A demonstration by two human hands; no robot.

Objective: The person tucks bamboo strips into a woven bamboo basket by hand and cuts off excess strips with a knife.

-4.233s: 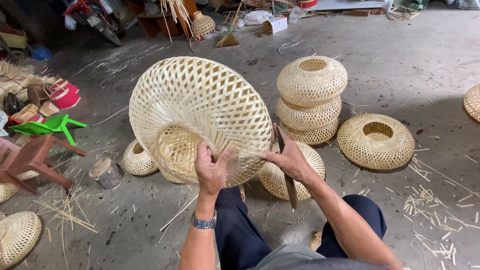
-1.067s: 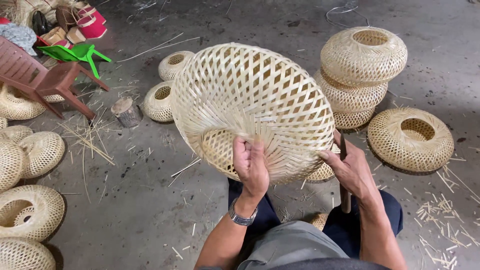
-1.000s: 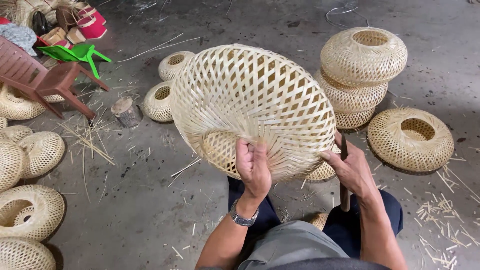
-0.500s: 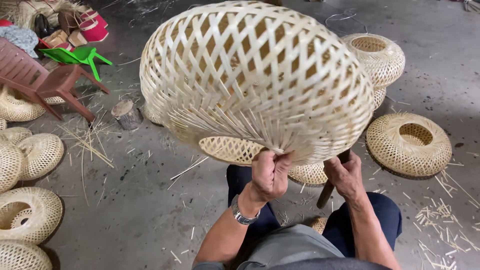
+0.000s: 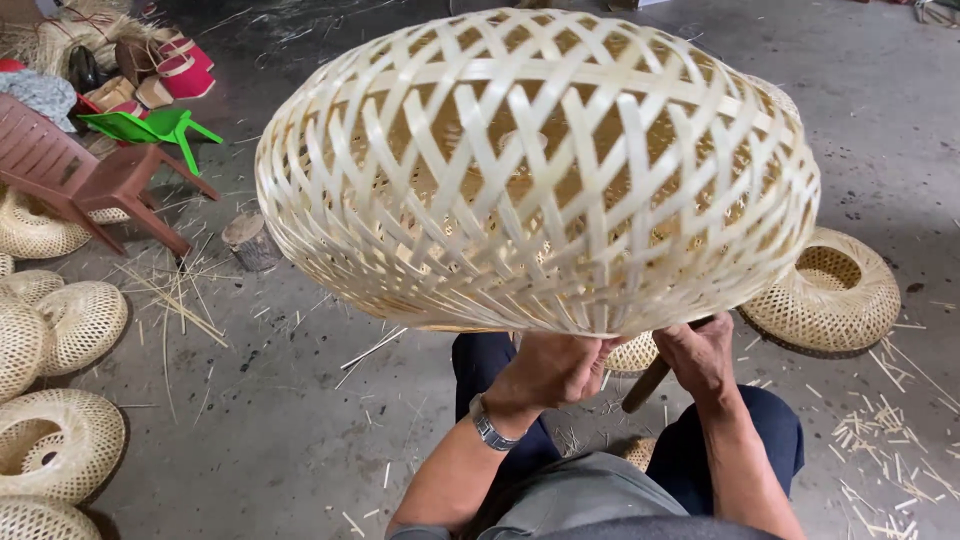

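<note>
Concrete floor, grey, littered with bamboo splinters. Left hand clenched on bottom edge of woven bamboo lampshade, raising it to eye level, apparently for rim work. Right hand closed around dark-handled tool, touching same edge. Shade: domed, open lattice of pale flat strips. Finished shade on floor at right; plastic stools at left.
</note>
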